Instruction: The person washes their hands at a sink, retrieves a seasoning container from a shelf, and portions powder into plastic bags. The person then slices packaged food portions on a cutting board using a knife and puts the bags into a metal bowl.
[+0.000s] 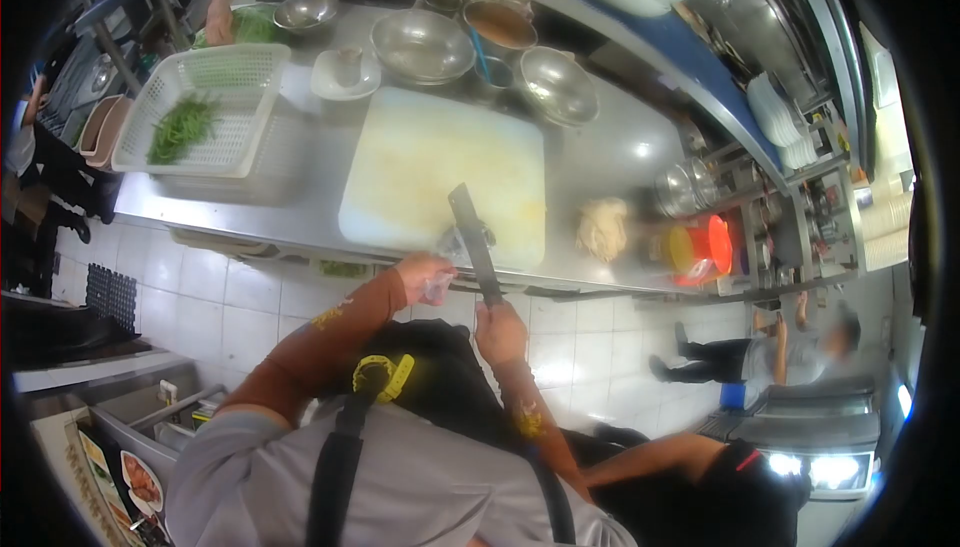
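My right hand (502,333) grips the handle of a cleaver (470,232), its long grey blade pointing away from me over the near edge of the white cutting board (420,147). My left hand (425,279) is closed on a crumpled clear plastic bag (450,247) beside the blade. Something small and dark lies partly hidden behind the blade; its kind I cannot make out. Pale yellowish stains mark the board.
Left of the board stands a white basket (255,112) with green vegetables (183,129). Metal bowls (422,45) line the back. To the right are a beige lump (602,229) and a red container (712,250). Another person's hand (218,25) is at far left; someone's arm (640,460) is close behind right.
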The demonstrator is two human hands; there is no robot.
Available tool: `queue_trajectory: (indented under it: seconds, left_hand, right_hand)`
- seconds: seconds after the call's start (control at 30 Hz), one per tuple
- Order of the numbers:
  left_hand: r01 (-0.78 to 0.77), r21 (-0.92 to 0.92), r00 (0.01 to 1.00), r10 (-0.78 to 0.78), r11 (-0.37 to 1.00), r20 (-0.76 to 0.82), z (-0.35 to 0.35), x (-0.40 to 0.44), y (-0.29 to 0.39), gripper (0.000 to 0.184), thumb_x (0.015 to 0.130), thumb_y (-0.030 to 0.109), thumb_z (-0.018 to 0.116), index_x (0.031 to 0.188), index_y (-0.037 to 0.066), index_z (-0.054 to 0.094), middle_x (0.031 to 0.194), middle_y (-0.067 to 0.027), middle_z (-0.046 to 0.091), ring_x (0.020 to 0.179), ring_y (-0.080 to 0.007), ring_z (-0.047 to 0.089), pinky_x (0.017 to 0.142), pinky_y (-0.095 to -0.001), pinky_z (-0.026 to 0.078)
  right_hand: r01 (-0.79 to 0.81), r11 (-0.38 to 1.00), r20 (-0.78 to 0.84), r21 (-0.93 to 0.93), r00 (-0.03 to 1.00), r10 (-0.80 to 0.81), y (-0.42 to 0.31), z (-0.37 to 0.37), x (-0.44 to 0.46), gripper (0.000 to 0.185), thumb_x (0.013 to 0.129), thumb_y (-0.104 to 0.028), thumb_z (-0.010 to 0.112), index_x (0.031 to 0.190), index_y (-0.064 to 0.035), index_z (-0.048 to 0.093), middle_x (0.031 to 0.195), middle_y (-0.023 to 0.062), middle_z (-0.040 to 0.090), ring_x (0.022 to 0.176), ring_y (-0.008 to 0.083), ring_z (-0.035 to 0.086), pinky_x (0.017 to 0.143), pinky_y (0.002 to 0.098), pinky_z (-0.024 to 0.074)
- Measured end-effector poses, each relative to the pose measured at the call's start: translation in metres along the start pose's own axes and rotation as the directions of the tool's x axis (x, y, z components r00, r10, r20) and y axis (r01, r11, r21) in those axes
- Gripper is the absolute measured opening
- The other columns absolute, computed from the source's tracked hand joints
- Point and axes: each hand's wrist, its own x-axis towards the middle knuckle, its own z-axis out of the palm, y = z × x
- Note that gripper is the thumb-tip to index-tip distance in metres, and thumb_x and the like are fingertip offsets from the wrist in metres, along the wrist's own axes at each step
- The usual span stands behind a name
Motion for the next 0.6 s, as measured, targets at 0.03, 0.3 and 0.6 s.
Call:
queue_trajectory:
  seconds: [0.03,0.3,0.6]
  left_hand:
    - [0.004,-0.021,1.0,-0.003,1.0,0.003,-0.0013,0.0012,-0.0014,0.026,0.091,0.031,0.057,0.089,0.006,0.062,0.061,-0.002,0.057,0.051,-0.0173,0.056,0.048,-0.0361,0.048]
    - [0.021,-0.046,1.0,-0.022,0.999,-0.012,-0.0001,0.0008,-0.0007,0.025,0.09,0.03,0.058,0.09,0.005,0.063,0.061,-0.0026,0.057,0.049,-0.0184,0.056,0.047,-0.0364,0.048]
    - [-0.012,-0.081,0.997,0.018,0.997,0.069,-0.0063,0.005,-0.0061,0.025,0.09,0.03,0.059,0.091,0.005,0.063,0.066,-0.0032,0.06,0.05,-0.0189,0.058,0.046,-0.0356,0.049]
  right_hand:
    - [0.004,1.0,-0.012,0.011,1.0,-0.003,-0.0016,-0.0014,-0.0018,0.031,0.094,-0.03,0.051,0.083,-0.003,0.061,0.084,0.0172,0.06,0.076,0.0385,0.061,0.066,0.0486,0.0488]
    - [0.017,1.0,-0.005,0.012,1.0,-0.017,-0.0006,0.0028,-0.0061,0.029,0.094,-0.029,0.051,0.083,-0.0036,0.06,0.083,0.0164,0.06,0.075,0.0384,0.06,0.065,0.0476,0.0488]
    - [0.042,0.999,0.015,-0.002,0.999,-0.042,0.0015,0.007,-0.0062,0.028,0.093,-0.028,0.053,0.083,-0.0037,0.06,0.084,0.0162,0.06,0.073,0.0377,0.061,0.065,0.0471,0.0494]
